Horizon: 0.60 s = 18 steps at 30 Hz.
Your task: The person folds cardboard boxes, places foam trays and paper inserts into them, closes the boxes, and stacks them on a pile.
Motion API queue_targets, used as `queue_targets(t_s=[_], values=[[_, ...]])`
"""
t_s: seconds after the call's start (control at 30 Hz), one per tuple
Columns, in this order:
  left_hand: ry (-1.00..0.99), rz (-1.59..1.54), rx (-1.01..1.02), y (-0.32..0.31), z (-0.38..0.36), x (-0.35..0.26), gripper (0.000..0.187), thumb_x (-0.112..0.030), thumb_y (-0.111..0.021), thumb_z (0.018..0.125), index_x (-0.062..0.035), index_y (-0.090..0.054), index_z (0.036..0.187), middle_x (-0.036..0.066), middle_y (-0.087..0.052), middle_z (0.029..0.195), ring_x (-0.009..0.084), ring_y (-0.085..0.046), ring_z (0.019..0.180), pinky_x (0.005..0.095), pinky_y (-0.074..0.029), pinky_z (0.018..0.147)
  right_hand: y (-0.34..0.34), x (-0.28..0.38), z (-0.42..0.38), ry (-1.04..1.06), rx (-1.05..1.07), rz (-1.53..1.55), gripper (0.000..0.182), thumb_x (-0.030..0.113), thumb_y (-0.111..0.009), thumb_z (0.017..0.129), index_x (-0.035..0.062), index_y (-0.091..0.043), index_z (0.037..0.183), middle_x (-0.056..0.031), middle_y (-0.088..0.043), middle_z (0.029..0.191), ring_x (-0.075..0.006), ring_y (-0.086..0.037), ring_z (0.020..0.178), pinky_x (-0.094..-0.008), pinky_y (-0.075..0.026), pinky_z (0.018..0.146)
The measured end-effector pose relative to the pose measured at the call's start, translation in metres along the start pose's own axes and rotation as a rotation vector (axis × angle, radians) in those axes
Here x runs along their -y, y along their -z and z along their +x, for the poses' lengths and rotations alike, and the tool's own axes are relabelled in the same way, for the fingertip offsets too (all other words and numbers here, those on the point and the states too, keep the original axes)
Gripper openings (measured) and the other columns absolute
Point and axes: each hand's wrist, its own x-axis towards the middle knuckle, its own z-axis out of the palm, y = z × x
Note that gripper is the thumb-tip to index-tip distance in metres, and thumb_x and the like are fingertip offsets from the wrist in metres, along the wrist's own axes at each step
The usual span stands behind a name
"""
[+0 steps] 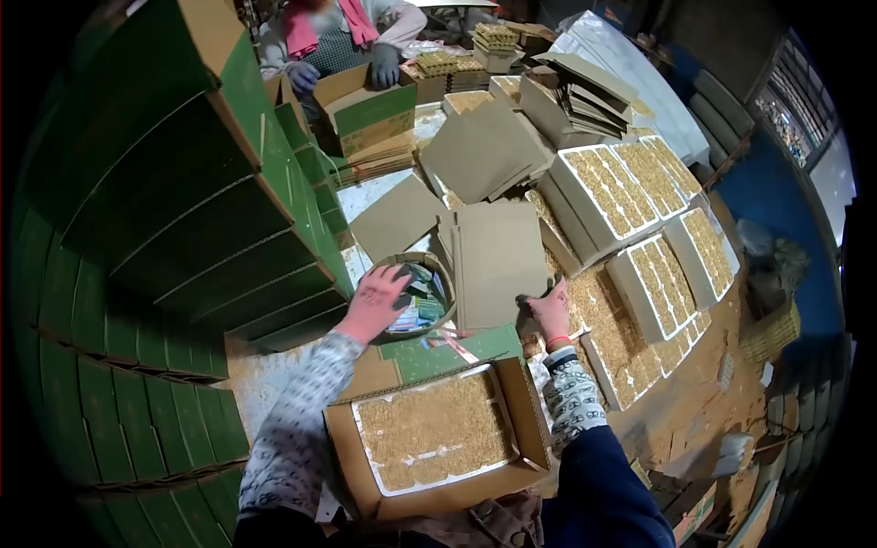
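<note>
An open cardboard box (343, 461) stands at the front, holding a white-edged tray (438, 429) filled with light brown material. My left hand (377, 297), in a pink and dark glove, is over the left side of a round container (447, 315) of small coloured packets (426, 297); its fingers are spread. My right hand (548, 312), gloved alike, is at the lower right edge of a stack of flat cardboard sheets (500, 260). Its thumb and fingertips point toward the sheets, and whether they grip one cannot be made out.
Green boxes (183, 183) are stacked high on the left. White trays of brown material (621, 192) cover the right side. Across the table a person in gloves (385, 64) holds an open green box (375, 119). More cardboard sheets (480, 151) lie in the middle.
</note>
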Motion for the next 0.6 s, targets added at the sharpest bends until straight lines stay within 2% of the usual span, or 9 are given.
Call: queue_targets(t_s=[0.07,0.13,0.2,0.27,0.33,0.47,0.53,0.57,0.6], values=[[-0.092,0.154,0.065,-0.024,0.025,0.013,0.038,-0.023,-0.065,0.074,-0.0094,-0.058,0.109,0.012,-0.054,0.112,0.0263,-0.047,0.111,0.0399,-0.034,0.098,0.014,0.014,0.005,0.009,0.007,0.109,0.068,0.027,-0.074,0.065,0.0048,-0.047,0.123,-0.0187,-0.061,0.105,-0.0351,-0.059,0.097,-0.0404,-0.047,0.085],[-0.030,0.232,0.427,-0.049,0.032,0.027,0.030,-0.022,-0.064,0.074,-0.0091,-0.060,0.100,0.009,-0.057,0.105,0.0258,-0.050,0.105,0.0397,-0.037,0.093,0.031,0.004,0.012,0.015,0.125,0.148,0.048,0.023,-0.070,0.068,0.0075,-0.057,0.111,-0.0165,-0.064,0.099,-0.0346,-0.060,0.093,-0.0409,-0.047,0.083],[-0.020,0.190,0.347,-0.037,0.033,0.022,0.028,-0.024,-0.068,0.071,-0.0093,-0.060,0.094,0.008,-0.058,0.100,0.0256,-0.052,0.103,0.0393,-0.039,0.089,0.056,0.001,0.009,0.052,0.107,0.124,0.040,0.023,-0.068,0.071,0.0098,-0.060,0.108,-0.0139,-0.065,0.093,-0.0322,-0.062,0.090,-0.0404,-0.048,0.079],[0.215,-0.027,0.254,-0.030,0.027,0.024,0.036,-0.027,-0.073,0.067,-0.0094,-0.060,0.095,0.009,-0.058,0.100,0.0268,-0.053,0.102,0.0388,-0.041,0.087,0.081,0.014,-0.001,0.008,0.011,-0.152,0.041,0.022,-0.067,0.072,0.0090,-0.060,0.110,-0.0150,-0.065,0.095,-0.0310,-0.062,0.089,-0.0394,-0.048,0.078],[0.277,-0.041,0.235,-0.021,0.020,0.027,0.044,-0.030,-0.077,0.063,-0.0082,-0.060,0.097,0.012,-0.060,0.099,0.0285,-0.055,0.100,0.0387,-0.043,0.085,0.090,0.021,-0.006,0.080,0.069,0.164,0.041,0.018,-0.067,0.075,0.0068,-0.060,0.113,-0.0159,-0.065,0.099,-0.0296,-0.062,0.093,-0.0365,-0.048,0.081],[0.435,-0.464,0.252,0.065,0.011,0.000,0.046,-0.022,-0.078,0.063,-0.0011,-0.059,0.099,0.019,-0.060,0.097,0.0330,-0.056,0.094,0.0366,-0.044,0.084,0.136,0.074,-0.036,0.317,-0.026,0.175,0.041,0.010,-0.068,0.074,0.0040,-0.059,0.114,-0.0159,-0.064,0.103,-0.0290,-0.063,0.094,-0.0347,-0.049,0.081],[0.240,-0.341,0.052,0.131,-0.010,-0.043,0.039,-0.016,-0.075,0.064,0.0002,-0.058,0.096,0.018,-0.053,0.110,0.0329,-0.052,0.103,0.0372,-0.042,0.090,0.168,0.101,-0.056,0.527,-0.119,0.295,0.041,0.004,-0.069,0.071,0.0037,-0.060,0.110,-0.0153,-0.062,0.105,-0.0308,-0.063,0.090,-0.0348,-0.050,0.078],[0.049,-0.252,-0.087,0.161,-0.026,-0.072,0.031,-0.014,-0.070,0.063,-0.0022,-0.058,0.089,0.015,-0.054,0.101,0.0320,-0.053,0.097,0.0384,-0.043,0.084,0.186,0.117,-0.073,0.621,-0.095,0.298,0.043,0.003,-0.070,0.068,0.0042,-0.059,0.110,-0.0142,-0.061,0.104,-0.0299,-0.063,0.088,-0.0349,-0.051,0.077],[-0.147,-0.101,0.080,0.183,-0.037,-0.103,0.027,-0.020,-0.068,0.061,-0.0054,-0.056,0.082,0.013,-0.052,0.095,0.0313,-0.052,0.088,0.0396,-0.043,0.077,0.203,0.133,-0.094,0.712,-0.067,0.301,0.046,0.003,-0.070,0.065,0.0047,-0.059,0.110,-0.0131,-0.060,0.103,-0.0291,-0.063,0.086,-0.0350,-0.051,0.075]])
